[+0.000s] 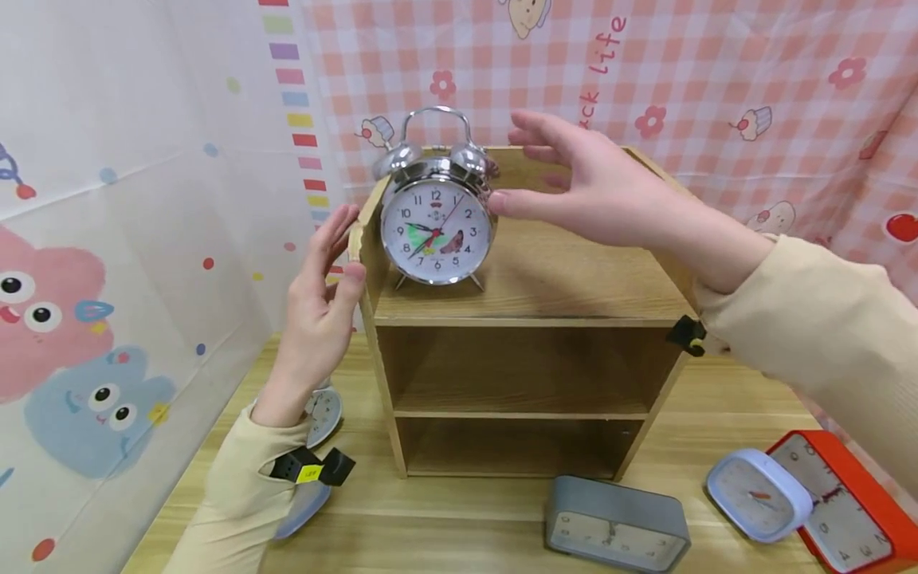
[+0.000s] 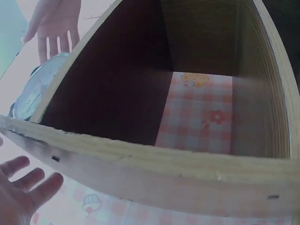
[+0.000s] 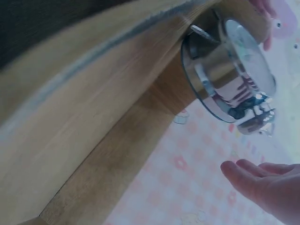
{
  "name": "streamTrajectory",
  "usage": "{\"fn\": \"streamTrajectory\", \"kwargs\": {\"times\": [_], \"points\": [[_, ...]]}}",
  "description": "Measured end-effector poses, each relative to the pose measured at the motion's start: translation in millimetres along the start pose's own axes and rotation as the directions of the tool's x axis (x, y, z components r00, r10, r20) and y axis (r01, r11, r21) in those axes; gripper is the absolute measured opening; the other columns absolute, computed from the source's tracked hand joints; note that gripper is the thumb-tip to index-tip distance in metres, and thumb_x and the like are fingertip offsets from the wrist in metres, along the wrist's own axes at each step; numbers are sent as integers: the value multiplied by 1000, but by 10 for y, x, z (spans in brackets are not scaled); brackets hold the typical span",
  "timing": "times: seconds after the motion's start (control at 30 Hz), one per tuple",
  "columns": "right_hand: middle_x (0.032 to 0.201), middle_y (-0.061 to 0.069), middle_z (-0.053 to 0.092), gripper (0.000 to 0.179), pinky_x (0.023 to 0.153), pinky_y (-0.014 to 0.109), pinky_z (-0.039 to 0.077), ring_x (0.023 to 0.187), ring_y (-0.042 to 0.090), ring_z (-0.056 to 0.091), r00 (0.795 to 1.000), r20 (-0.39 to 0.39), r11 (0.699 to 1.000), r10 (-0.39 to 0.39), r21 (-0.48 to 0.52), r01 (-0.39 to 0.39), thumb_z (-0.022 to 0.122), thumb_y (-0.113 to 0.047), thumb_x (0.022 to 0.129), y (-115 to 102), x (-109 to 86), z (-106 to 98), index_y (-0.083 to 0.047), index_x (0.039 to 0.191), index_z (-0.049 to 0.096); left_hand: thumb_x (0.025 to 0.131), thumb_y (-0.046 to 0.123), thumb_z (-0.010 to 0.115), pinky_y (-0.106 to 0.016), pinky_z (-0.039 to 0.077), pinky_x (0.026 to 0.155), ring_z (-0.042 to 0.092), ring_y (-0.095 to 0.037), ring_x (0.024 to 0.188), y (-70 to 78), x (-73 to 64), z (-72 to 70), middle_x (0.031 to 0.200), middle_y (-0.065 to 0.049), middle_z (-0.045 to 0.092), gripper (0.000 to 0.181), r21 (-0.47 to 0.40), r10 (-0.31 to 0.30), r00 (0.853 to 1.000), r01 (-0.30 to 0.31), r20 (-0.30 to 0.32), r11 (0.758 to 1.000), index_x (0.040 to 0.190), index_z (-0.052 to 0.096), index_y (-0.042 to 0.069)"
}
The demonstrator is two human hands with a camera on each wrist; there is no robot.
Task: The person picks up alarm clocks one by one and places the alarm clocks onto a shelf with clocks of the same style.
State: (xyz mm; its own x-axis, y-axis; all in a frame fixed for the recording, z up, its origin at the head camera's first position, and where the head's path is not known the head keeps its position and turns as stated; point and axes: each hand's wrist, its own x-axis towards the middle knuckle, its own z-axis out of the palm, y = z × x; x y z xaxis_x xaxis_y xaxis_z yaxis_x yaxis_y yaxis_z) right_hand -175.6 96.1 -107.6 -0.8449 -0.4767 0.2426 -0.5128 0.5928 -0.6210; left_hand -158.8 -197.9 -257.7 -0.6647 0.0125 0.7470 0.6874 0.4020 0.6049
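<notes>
A silver twin-bell alarm clock [image 1: 437,231] stands upright at the left end of the top shelf [image 1: 545,279] of a small wooden shelf unit. My left hand [image 1: 321,303] is beside the unit's left side panel, fingers extended, thumb close to the panel's front edge. To the right of the clock is my right hand [image 1: 595,179], its fingers loosely stretched and nothing held; the thumb tip overlaps the clock's rim in the head view. In the right wrist view, a gap shows between that hand [image 3: 262,185] and the clock [image 3: 229,65].
On the wooden table [image 1: 502,526] stand a grey rectangular clock [image 1: 617,522], a light blue clock [image 1: 759,494] and a red clock [image 1: 839,502]. A round-faced clock [image 1: 324,416] and a blue object [image 1: 304,510] lie partly hidden behind my left forearm. Patterned cloth [image 1: 402,48] hangs behind.
</notes>
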Motion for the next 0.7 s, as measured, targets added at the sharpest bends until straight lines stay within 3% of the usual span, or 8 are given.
{"fn": "streamTrajectory", "kwargs": {"times": [0.23,0.33,0.57,0.7], "points": [[173,-1,35,81,129,51,36,159,25,39,984,-138,994,-111,-15,110,74,-33,99,104,-351,-85,-24,166,29,105,66,44,-57,51,110,42,-21,156,22,-30,-144,170,3,42,74,47,-34,999,33,35,998,165,33,26],[171,-1,40,77,127,49,39,156,25,43,966,-197,986,-166,-65,156,74,-29,100,163,-495,-99,-25,165,33,105,66,44,-66,47,113,40,-23,157,27,-49,-208,170,1,41,73,72,-51,997,47,60,996,165,33,27],[170,-3,42,70,127,24,38,157,20,40,920,-315,971,-233,-129,202,73,-20,100,323,-768,-81,-28,162,40,108,58,47,-68,41,119,40,-28,156,16,-137,-302,169,-1,43,65,149,-76,992,60,103,987,164,37,28],[167,-6,46,73,122,9,33,157,11,40,863,-396,937,-315,-275,216,75,-17,98,456,-879,-65,-32,161,41,109,50,50,-66,42,120,40,-29,156,-8,-202,-332,170,-3,41,59,203,-95,986,66,137,977,164,37,30]]}}
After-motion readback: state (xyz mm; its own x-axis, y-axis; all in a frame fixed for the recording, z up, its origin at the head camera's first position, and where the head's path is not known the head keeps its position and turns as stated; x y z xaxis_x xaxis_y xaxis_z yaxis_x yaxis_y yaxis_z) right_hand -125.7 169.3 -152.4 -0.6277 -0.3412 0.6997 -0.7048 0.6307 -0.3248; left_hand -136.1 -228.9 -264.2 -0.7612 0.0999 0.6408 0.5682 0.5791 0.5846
